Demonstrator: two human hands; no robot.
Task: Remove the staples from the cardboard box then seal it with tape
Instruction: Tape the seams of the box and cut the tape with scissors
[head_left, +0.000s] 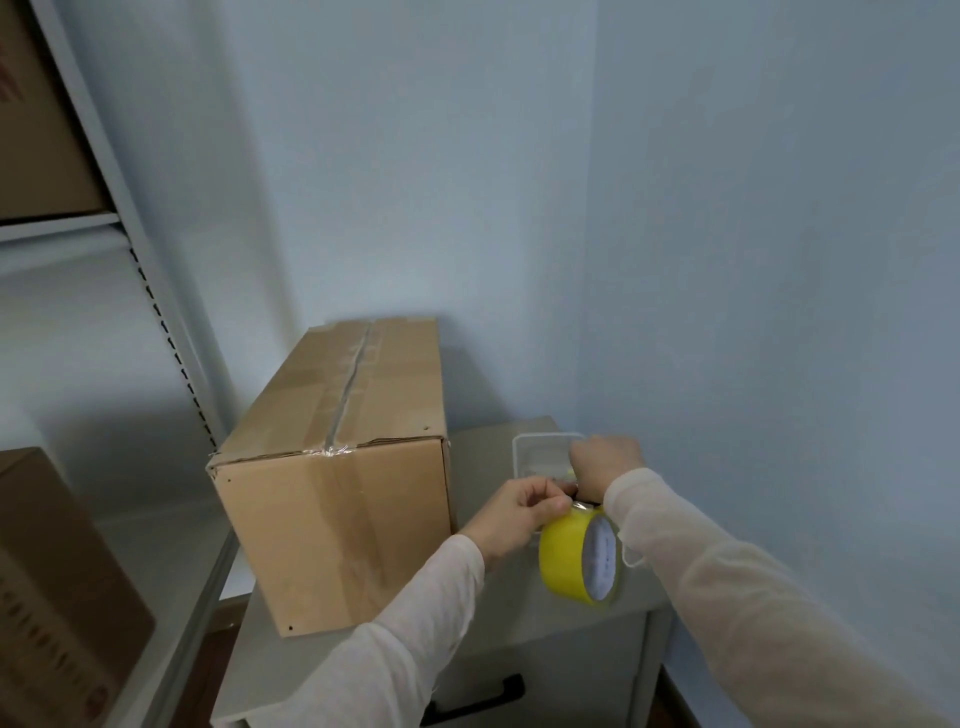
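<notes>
Head view, read left to right.

- 9 o'clock edge: grey metal rack (156, 291). It has a brown carton (41, 130) on its upper shelf at 10 o'clock. A second brown carton (57, 587) is at 8 o'clock, cut by the frame.
- Just below centre, toward 7 o'clock: the cardboard box (337, 519) lies on the grey cabinet (498, 608), long axis running away from me. Its flaps are closed. A strip of clear tape (353, 374) runs along the top seam and folds over the near edge onto the front face. I see small dark dots near the front face corners but cannot tell what they are.
- Left hand (519, 512): at 3 o'clock of the box's front face, close to its right edge. The fingers are curled and thumb and fingertips are pressed together, pinching at the top rim of the tape roll (576, 556).
- Tape roll: yellow, on edge, white core facing 3 o'clock. It sits at 4 o'clock of the box, apart from it. I cannot tell whether it rests on the cabinet top.
- Right hand (605, 460): at 1 o'clock of the roll, curled into a fist, knuckles up. I cannot tell what it holds, if anything.
- Clear plastic container (535, 454): on the cabinet's far corner, partly under the right hand.
- 6 o'clock: black drawer handle (478, 699) on the cabinet front.
</notes>
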